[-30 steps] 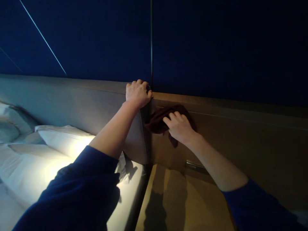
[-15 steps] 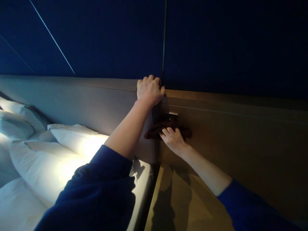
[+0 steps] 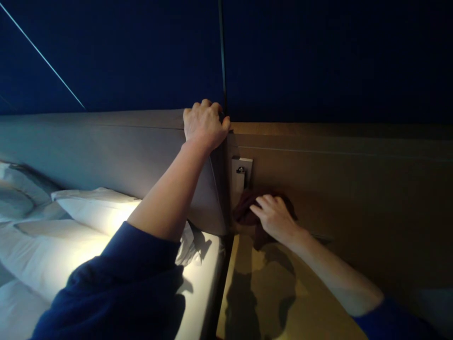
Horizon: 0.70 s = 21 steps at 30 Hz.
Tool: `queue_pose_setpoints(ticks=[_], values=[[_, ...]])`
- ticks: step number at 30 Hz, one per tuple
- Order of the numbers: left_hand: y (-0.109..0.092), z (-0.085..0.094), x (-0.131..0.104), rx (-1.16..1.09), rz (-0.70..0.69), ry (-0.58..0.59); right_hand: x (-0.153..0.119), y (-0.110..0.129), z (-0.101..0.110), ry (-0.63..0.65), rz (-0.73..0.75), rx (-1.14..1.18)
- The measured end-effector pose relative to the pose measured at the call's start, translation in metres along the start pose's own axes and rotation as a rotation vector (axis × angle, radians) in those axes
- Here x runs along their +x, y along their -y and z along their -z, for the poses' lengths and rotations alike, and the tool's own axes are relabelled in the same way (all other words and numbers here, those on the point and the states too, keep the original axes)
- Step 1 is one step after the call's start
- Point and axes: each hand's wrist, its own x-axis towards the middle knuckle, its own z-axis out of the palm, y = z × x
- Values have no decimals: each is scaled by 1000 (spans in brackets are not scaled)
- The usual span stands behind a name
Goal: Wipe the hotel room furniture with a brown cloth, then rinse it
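Note:
A dark maroon cloth (image 3: 245, 208) is bunched under my right hand (image 3: 274, 217), whose fingers are closed on it against the wood panel. Just above the cloth, a pale rectangular wall fitting (image 3: 249, 165) with a small metal piece on its front is exposed. My left hand (image 3: 204, 123) is closed at the top corner of the grey padded headboard (image 3: 141, 156). A small dark thing shows between its thumb and forefinger; the fingertips are hidden behind the edge.
White pillows (image 3: 71, 241) lie on the bed (image 3: 203, 283) at left. A wooden bedside surface (image 3: 314, 302) stands at lower right, with a dark gap beside the mattress. Behind rises a dark blue wall (image 3: 148, 56); a wood panel (image 3: 354, 189) runs right.
My right hand has moved the cloth down and to the right, uncovering more of the wall fitting. My left hand stays on the headboard corner. The view has shifted slightly right.

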Motion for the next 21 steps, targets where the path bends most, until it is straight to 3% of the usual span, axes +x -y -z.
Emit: queue_pose_setpoints(ticks=[2, 4, 5, 7, 11, 15, 18, 21], values=[[0, 1, 0, -14, -1, -5, 10, -22, 39, -217, -123, -73], [0, 3, 0, -31, 4, -4, 27, -43, 59, -372, -243, -118], [0, 3, 0, -41, 8, 1, 35, -51, 60, -417, -277, -127], [0, 4, 0, -49, 13, 10, 45, -58, 41, -422, -274, -126], [-1, 6, 0, 3, -4, -22, 33, -45, -36, -152, -206, -66], [-5, 11, -2, 62, -37, -56, -8, -26, -98, 156, -77, 54], [-9, 14, 0, 101, -23, -66, -41, -29, -111, 299, 0, 148], [-14, 14, 3, 127, 3, -45, -69, -53, -88, 281, -153, 150]])
